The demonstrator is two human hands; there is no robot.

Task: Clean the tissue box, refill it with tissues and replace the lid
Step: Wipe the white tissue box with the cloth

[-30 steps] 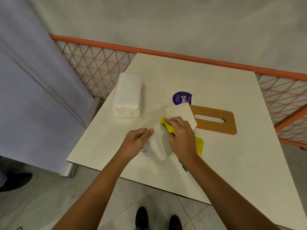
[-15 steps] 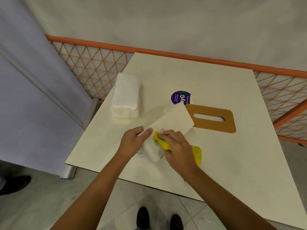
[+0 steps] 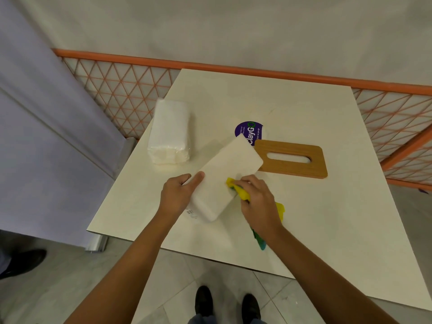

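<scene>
Wiping cloth (image 3: 240, 192) in right hand (image 3: 259, 203), against box (image 3: 224, 174)

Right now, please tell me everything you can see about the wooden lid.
The wooden lid lies flat on the table, right of the white box, whose far corner overlaps its left end; contact is unclear. It is a brown, wood-like rectangular board with rounded corners and one long oval slot in the middle.
</scene>
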